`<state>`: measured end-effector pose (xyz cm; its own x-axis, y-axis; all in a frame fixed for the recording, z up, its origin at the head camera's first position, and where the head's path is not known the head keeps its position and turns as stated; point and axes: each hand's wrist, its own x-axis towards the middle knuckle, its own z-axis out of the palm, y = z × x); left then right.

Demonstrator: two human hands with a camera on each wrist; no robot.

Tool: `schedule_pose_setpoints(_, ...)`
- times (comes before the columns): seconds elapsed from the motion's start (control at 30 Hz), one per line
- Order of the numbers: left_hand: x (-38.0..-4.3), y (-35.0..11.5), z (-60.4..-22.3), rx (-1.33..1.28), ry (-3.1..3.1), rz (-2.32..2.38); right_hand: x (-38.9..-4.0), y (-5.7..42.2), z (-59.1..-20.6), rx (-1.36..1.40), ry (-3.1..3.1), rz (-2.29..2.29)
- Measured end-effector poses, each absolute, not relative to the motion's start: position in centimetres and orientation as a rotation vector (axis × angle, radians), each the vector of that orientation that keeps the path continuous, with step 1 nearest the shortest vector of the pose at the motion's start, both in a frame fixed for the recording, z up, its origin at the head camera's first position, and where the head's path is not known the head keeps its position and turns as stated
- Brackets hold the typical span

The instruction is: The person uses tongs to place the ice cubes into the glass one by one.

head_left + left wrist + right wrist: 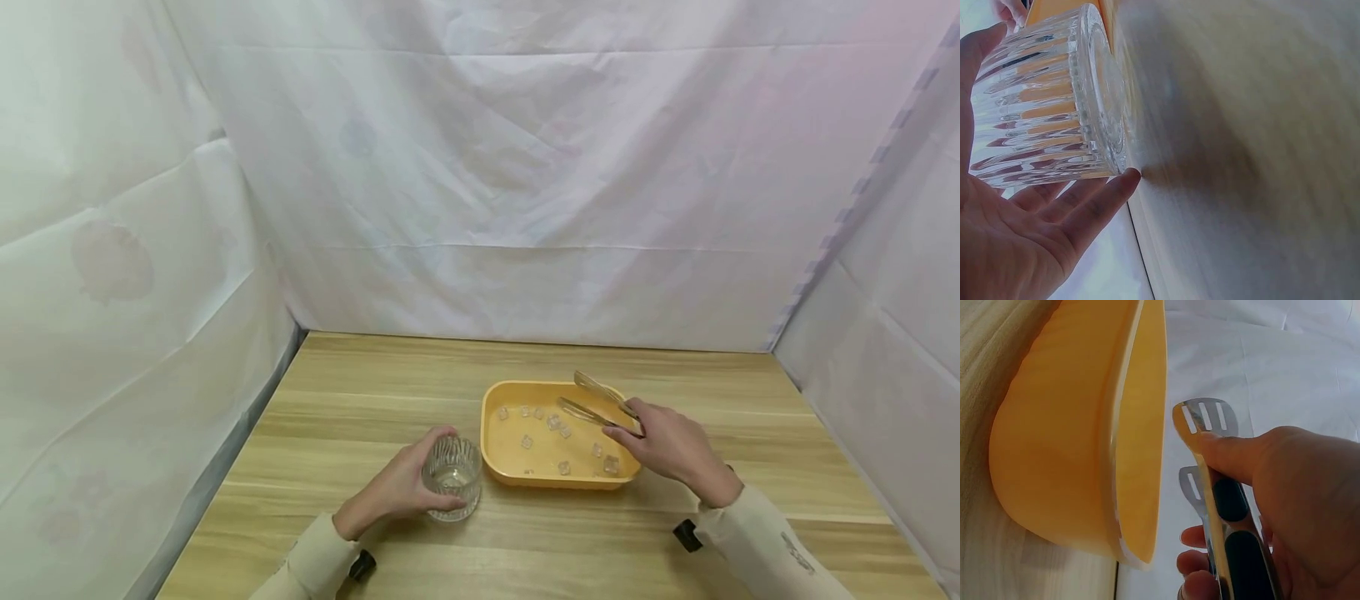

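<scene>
My left hand (408,479) holds a clear ribbed drinking glass (455,483), thumb on the near side and fingers on the far side. In the left wrist view the fluted wall of the glass (1041,100) fills the space between thumb and fingers, with its base close to the tabletop. Metal tongs (1210,434) with slotted ends and dark grip inserts are gripped by my right hand (671,442), their two arms spread apart. The tong ends hang over a yellow tray (510,479), in which several clear ice-like cubes (553,422) lie scattered.
The wooden table (375,375) carries the glass just left of the tray. White cloth (525,167) hangs behind the table and on both sides. The tray's raised rim (1116,425) stands between the right hand and the cubes.
</scene>
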<state>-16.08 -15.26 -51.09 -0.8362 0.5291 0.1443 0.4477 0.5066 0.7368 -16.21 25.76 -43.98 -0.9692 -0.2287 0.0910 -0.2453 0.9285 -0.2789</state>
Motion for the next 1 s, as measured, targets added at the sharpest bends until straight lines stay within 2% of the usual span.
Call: schedule_pose_setpoints(1.0, -16.1, -15.3, -50.9, 0.848, 2.596, 1.259, -16.6, 23.1, -43.8, 0.371, -3.312, 0.201)
